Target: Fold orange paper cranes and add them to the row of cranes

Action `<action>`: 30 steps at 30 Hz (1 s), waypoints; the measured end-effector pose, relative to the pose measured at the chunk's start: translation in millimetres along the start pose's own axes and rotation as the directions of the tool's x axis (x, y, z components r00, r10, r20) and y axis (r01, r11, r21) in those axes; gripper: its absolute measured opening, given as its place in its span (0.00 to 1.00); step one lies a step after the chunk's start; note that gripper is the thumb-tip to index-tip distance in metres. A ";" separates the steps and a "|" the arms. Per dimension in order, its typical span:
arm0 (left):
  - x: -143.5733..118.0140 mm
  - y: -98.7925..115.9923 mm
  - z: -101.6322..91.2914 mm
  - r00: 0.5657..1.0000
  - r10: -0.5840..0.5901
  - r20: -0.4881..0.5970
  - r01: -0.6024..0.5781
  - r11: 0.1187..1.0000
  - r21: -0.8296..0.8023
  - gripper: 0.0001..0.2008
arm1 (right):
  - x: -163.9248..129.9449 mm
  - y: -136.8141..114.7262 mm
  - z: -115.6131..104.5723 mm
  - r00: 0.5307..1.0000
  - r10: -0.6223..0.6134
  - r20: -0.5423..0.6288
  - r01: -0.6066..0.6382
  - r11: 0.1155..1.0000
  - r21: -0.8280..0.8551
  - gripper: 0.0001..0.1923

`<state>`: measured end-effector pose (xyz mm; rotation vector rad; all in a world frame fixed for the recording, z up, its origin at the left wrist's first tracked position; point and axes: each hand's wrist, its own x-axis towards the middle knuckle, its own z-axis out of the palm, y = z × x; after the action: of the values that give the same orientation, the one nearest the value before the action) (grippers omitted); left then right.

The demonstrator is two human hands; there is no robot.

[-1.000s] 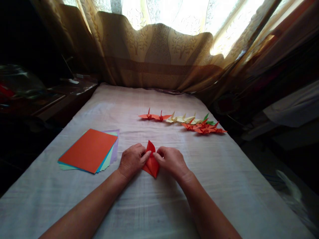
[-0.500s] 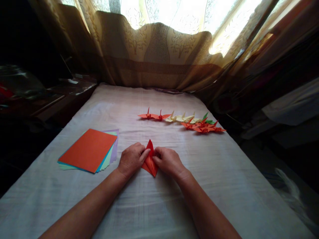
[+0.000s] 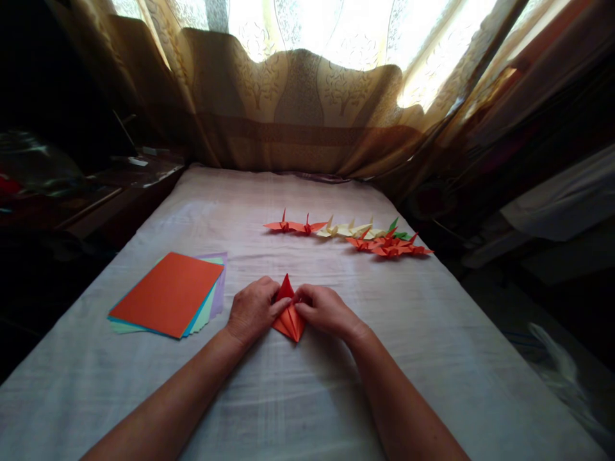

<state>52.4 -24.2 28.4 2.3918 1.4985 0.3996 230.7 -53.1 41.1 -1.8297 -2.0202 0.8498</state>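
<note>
A partly folded orange paper piece lies on the white cloth-covered table, pointed at its far and near ends. My left hand presses its left side with the fingertips. On the right, my right hand pinches the other side, the fingers meeting the left hand's over the paper's middle. Both forearms reach in from the near edge.
A stack of coloured paper sheets, orange on top, lies to the left. A row of finished paper cranes in orange, cream and green sits farther back. Brown curtains hang behind the table. A dark side table stands at left.
Both hands have drawn closer over the orange paper, folding its sides inward so it looks narrower. The view has tilted slightly.
</note>
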 end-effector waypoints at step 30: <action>-0.8 -3.8 6.4 1.000 0.016 0.008 -0.016 0.998 0.059 0.07 | 43.5 11.0 3.9 0.996 -0.079 0.052 0.023 0.732 0.681 0.10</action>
<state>51.4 -24.0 21.0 2.4493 1.5089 0.3541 230.6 -11.5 24.0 -1.3164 -1.4704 1.4282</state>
